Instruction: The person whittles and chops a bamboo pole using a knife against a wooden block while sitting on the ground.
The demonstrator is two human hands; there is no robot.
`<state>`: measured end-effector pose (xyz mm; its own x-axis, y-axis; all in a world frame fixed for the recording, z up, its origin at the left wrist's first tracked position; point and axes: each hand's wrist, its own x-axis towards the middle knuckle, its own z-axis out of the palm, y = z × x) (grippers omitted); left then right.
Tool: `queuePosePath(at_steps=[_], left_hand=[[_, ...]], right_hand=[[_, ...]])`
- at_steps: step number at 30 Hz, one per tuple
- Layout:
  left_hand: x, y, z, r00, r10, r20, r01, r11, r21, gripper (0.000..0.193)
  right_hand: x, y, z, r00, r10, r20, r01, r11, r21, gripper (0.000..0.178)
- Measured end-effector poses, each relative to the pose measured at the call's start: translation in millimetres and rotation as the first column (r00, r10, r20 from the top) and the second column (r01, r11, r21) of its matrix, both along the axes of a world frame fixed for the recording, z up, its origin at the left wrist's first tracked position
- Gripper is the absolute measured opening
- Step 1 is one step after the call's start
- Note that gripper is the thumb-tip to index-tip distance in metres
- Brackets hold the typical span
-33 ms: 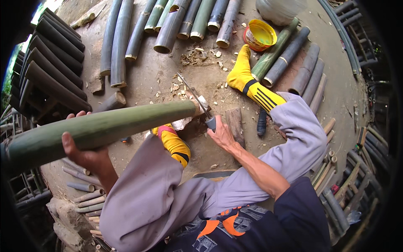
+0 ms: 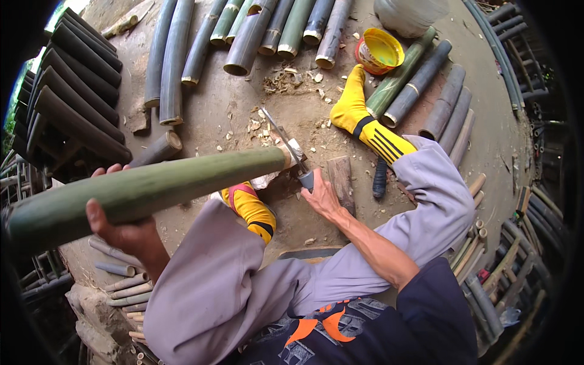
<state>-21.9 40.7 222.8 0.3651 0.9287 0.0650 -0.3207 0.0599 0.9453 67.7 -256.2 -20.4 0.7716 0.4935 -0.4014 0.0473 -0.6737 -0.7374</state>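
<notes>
A thick green bamboo pole (image 2: 170,184) slants from the left edge toward the middle. My left hand (image 2: 125,228) supports it from below, its thumb raised on the near side and fingertips showing beyond the far side. The pole's pale end sits at a light wood block (image 2: 294,150) near my left foot. My right hand (image 2: 320,193) is closed round the grey handle of a long-bladed tool (image 2: 281,132). The narrow blade crosses just beyond the pole's end; whether it is a saw or a knife, I cannot tell.
Several cut bamboo lengths (image 2: 248,42) lie at the far side, more (image 2: 420,82) at the right. Dark bamboo pieces (image 2: 79,121) are stacked at left. A yellow tub (image 2: 380,52) stands beyond my right foot. A black-handled tool (image 2: 379,179) lies by my right leg, near a wood piece (image 2: 342,182).
</notes>
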Motion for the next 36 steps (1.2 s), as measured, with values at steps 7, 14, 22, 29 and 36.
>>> queuePosePath(at_steps=[7, 14, 22, 29, 36], left_hand=[[10, -9, -11, 0.98, 0.155, -0.122, -0.137, 0.98, 0.144, 0.065], [27, -8, -16, 0.996, 0.065, -0.061, -0.048, 0.97, 0.237, 0.074], [29, -15, -15, 0.993, 0.069, -0.1, -0.038, 0.958, 0.285, 0.078], [28, -14, -14, 0.997, 0.032, -0.074, -0.005, 0.944, 0.331, 0.075], [9, -2, -20, 1.0, -0.013, 0.007, 0.01, 0.944, 0.33, 0.083]], right_hand=[[18, 5, 18, 0.993, 0.012, -0.114, -0.018, 0.999, -0.044, 0.04], [19, 30, 71, 0.925, -0.094, 0.367, -0.064, 0.916, 0.396, 0.037], [26, 35, 54, 0.985, -0.038, -0.166, 0.034, 0.999, -0.025, 0.039], [28, 37, 55, 0.97, -0.007, 0.242, -0.06, 0.961, 0.268, 0.036], [30, 31, 59, 0.995, -0.079, 0.057, 0.067, 0.979, 0.195, 0.038]])
